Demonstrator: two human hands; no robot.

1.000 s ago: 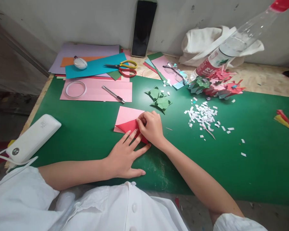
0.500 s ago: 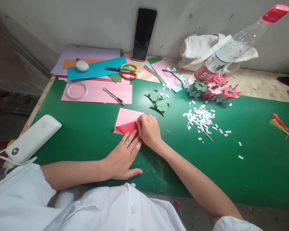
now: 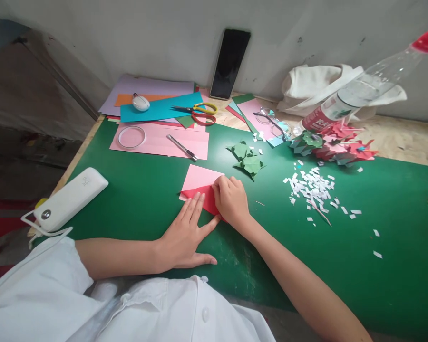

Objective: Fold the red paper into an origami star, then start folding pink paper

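A sheet of pink paper (image 3: 199, 176) with a folded red part (image 3: 207, 198) lies on the green table mat. My left hand (image 3: 187, 232) rests flat with fingers spread, its fingertips on the red part's lower left. My right hand (image 3: 231, 199) has its fingers curled together at the right edge of the paper, and its fingertips pinch or press the red fold there. Two green folded paper shapes (image 3: 250, 164) sit just beyond my right hand.
Behind lie scissors (image 3: 196, 111), a cutter (image 3: 181, 147), tape (image 3: 131, 137), coloured sheets and a phone (image 3: 230, 64). Paper scraps (image 3: 312, 185), folded paper pieces (image 3: 342, 145) and a bottle (image 3: 353, 95) stand right; a white power bank (image 3: 71, 199) lies left.
The view has shifted, so things appear farther right and slightly lower. My left hand's fingers have spread more, uncovering more of the red part. My right hand remains at the paper's right edge.
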